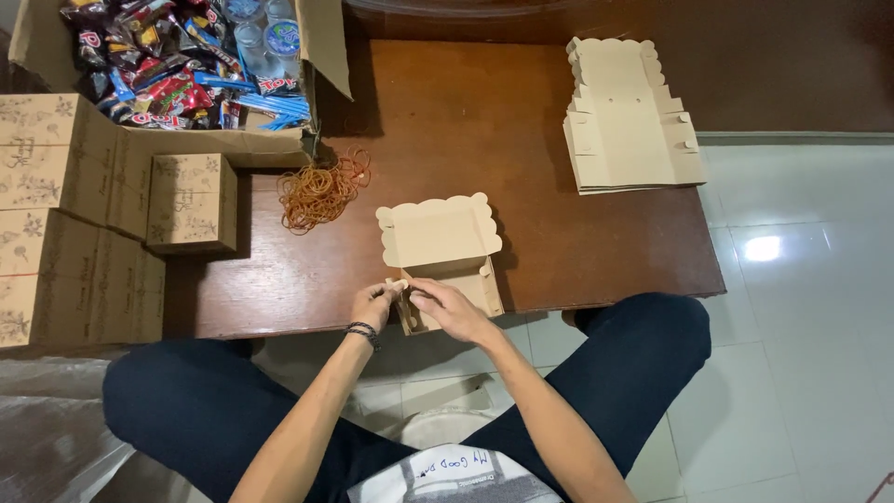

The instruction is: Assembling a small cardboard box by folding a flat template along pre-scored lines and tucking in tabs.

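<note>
Filling foreground: wooden table point(577, 251) (white-tiled floor point(801, 307))

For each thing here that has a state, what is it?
Tan box: half folded, lid open.
Left hand: pinching the box's near flap.
Right hand: gripping the box's near wall.
Flat blanks: unfolded, stacked.
Snack carton: open, full.
Finished boxes: closed.
Rubber bands: loose pile.

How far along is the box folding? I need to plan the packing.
Done: folded boxes stand stacked at the table's left side. In hand: the left hand and right hand pinch the near corner of a half-folded box, its scalloped lid open. Left: a stack of flat blanks unfolded; snacks sit in the carton, and rubber bands lie loose.
</note>
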